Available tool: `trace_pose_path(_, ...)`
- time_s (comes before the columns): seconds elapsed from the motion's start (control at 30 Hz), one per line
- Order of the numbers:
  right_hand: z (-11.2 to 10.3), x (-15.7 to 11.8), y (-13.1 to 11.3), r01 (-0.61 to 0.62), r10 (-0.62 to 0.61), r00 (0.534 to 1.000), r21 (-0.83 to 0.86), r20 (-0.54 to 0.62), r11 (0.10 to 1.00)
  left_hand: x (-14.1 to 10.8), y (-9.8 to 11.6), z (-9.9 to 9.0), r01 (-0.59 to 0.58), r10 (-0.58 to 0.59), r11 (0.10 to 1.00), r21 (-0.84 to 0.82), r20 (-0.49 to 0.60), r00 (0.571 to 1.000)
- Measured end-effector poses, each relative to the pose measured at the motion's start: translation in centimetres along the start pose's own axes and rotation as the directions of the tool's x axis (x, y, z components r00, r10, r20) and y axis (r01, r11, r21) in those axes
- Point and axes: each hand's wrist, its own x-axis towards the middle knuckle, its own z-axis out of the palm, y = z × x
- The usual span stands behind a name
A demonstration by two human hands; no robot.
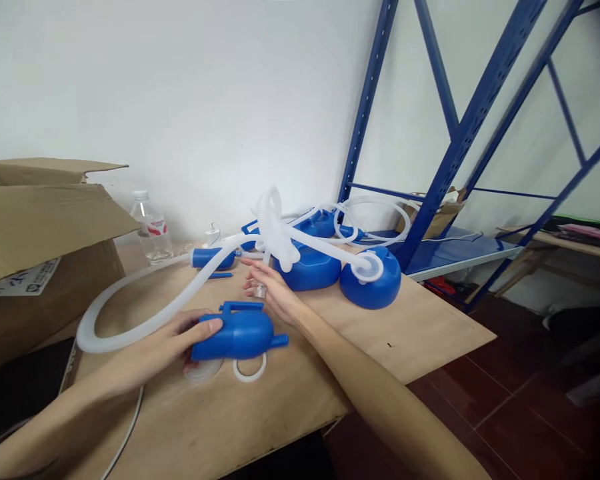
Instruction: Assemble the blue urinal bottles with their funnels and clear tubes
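Note:
My left hand (193,333) is closed around a blue plastic bottle (245,333) with a moulded handle on top and a narrow spout pointing right. Just beyond it, my right hand (275,288) is curled over a small clear fitting (261,291), partly covered by the fingers. A white ring (251,377) and a pale round disc (203,371) lie on the table below the bottle. Behind my hands, a thick translucent hose (160,327) loops across the tabletop. Farther back is a bunched, frosted-looking hose bundle (276,233).
Blue jugs (310,268) and a round blue container (373,290) stand at the back right. A cardboard box (55,220) and a clear water bottle (153,230) are at left. A blue metal rack (453,140) rises beyond the table's right edge.

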Motion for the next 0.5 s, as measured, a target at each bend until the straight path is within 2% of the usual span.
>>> trace_pose_path(0.07,-0.6,-0.3,0.2,0.035,-0.025,0.999,-0.303,0.037,0.952,-0.6,-0.1,-0.9,0.009,-0.014,0.999,0.048,0.101,0.995)
trace_pose_path(0.13,-1.0,-0.7,0.0,0.094,-0.052,0.995,-0.584,0.088,0.806,-1.5,-0.2,-1.6,0.04,-0.041,0.999,0.01,0.194,0.98)
trace_pose_path(0.2,-1.0,-1.5,-0.6,0.134,-0.043,0.989,-0.753,0.14,0.645,-2.5,-0.3,-2.2,0.065,-0.049,0.996,-0.064,0.213,0.976)
trace_pose_path(0.3,-1.0,-3.3,-2.0,0.126,0.056,0.983,-0.855,0.177,0.503,-3.6,-0.4,-2.6,0.039,0.005,0.966,-0.254,0.172,0.985)
trace_pose_path(0.37,-1.3,-5.0,-3.1,0.113,0.099,0.98,-0.9,0.17,0.42,-3.5,-0.6,-2.9,0.033,0.038,0.891,-0.452,0.145,0.989)
trace_pose_path(0.43,-2.1,-7.0,-4.1,0.119,0.083,0.984,-0.935,0.155,0.336,-2.9,-0.8,-3.1,0.102,-0.016,0.772,-0.628,0.141,0.99)
trace_pose_path(0.5,-3.2,-9.4,-5.2,0.14,0.019,0.989,-0.962,0.149,0.236,-1.9,-0.8,-3.4,0.181,-0.126,0.647,-0.741,0.13,0.983)
